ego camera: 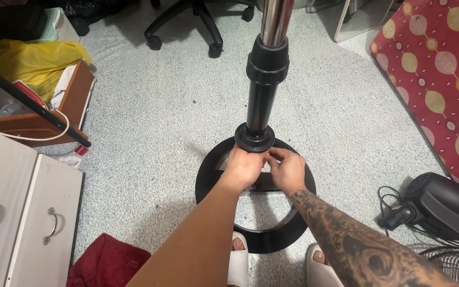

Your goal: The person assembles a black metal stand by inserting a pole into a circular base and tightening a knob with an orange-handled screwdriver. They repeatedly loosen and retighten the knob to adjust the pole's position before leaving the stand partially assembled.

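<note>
The black collar (254,137) sits at the foot of a black stand pole (263,95), just above the middle of the frame, where the pole meets a round black ring base (208,165) lying flat on the speckled grey floor (149,117). The left hand (244,167) is curled around the underside of the collar, fingers wrapped against it and the back of the hand facing up. The right hand (288,169) is just beside it, touching the left, with its fingertips (276,154) pinched toward the collar's lower edge; whether they grip a small part there cannot be told. Higher up the pole a thicker black sleeve (268,65) joins a shiny chrome tube (276,20) that runs out of the top of the frame. At the bottom edge two toes in pale slippers (238,263) stand at the near rim of the base. At lower right lie a black motor housing (442,204) with a tangle of cable and part of a wire grille (450,263). A red patterned mat (442,79) fills the upper right. On the left are white drawers (27,212) with metal handles, a wooden box (75,101) under a yellow cloth (32,61), and a red cloth (107,263) at the lower left. An office chair base (197,26) stands at the top.
</note>
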